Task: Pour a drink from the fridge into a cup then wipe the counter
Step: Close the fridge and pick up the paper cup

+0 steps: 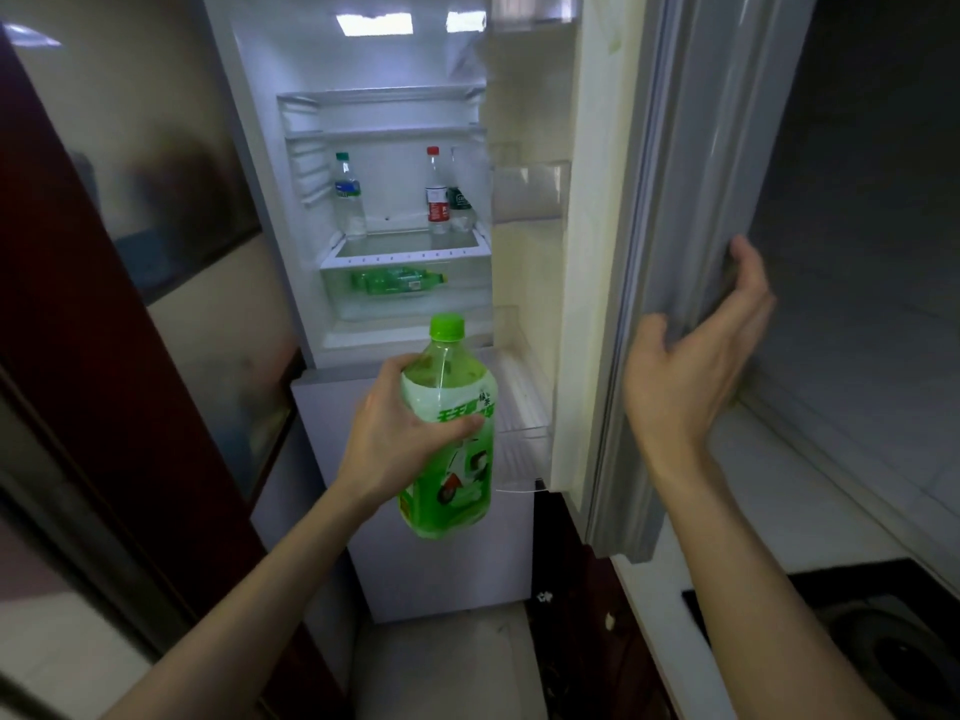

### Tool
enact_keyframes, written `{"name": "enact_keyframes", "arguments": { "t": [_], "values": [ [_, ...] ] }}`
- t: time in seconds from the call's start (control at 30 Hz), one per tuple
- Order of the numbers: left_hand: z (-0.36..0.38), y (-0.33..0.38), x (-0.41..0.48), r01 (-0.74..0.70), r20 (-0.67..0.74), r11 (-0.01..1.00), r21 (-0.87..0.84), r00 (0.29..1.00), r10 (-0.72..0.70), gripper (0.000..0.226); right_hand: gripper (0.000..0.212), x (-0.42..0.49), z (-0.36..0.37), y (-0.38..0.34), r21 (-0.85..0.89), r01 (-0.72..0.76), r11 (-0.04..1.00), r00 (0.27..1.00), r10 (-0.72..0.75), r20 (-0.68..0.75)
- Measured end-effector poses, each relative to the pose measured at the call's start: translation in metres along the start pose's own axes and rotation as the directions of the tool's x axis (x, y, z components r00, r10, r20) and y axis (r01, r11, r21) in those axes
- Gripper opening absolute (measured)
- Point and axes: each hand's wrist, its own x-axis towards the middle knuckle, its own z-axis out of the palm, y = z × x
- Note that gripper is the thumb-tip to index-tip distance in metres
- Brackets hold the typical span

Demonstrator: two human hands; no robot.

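Left hand [400, 433] grips the big green bottle [457, 485] round its upper body, thumb across the front of the label and fingers wrapped behind. We find the bottle held in the air, near upright, just in front of the open fridge [363, 70], with its green cap [447, 326] on. Right hand [696, 356] is loosely spread against the free edge of the fridge door [597, 200], thumb on the seal side and fingers on the outer face. We see no firm clamp there. The liquid appears to stand high, so we judge the bottle heavy for a one-handed hold. Its thin plastic wall will likely give under a squeeze, and a chilled, glossy label may be slippery. We advise holding it mid-body and adding a second hand under the base for pouring. No cup is in view. The bench [769, 491] lies to the right, below the door.
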Motion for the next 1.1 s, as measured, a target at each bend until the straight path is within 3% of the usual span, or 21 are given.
{"name": "enact_keyframes", "arguments": {
  "t": [0.2,0.47,0.8,1.1],
  "values": [
    [-0.006,-0.011,-0.005,0.051,-0.078,0.999,-0.021,0.996,-0.052,0.081,0.065,-0.028,0.014,-0.014,0.015,0.140,0.990,0.983,-0.141,0.118],
    [-0.052,-0.042,-0.012,0.111,-0.187,0.994,0.021,0.977,-0.105,0.076,0.062,-0.065,0.068,-0.037,0.131,0.339,0.932,0.890,-0.363,0.277],
    [-0.125,-0.106,-0.002,0.204,-0.287,0.976,0.074,0.942,-0.175,0.083,0.056,-0.109,0.177,-0.067,0.166,0.515,0.841,0.778,-0.540,0.321],
    [-0.159,-0.166,0.033,0.251,-0.285,0.968,-0.001,0.928,-0.241,0.081,0.056,-0.134,0.288,-0.092,0.094,0.622,0.777,0.692,-0.603,0.397]
  ]
}}
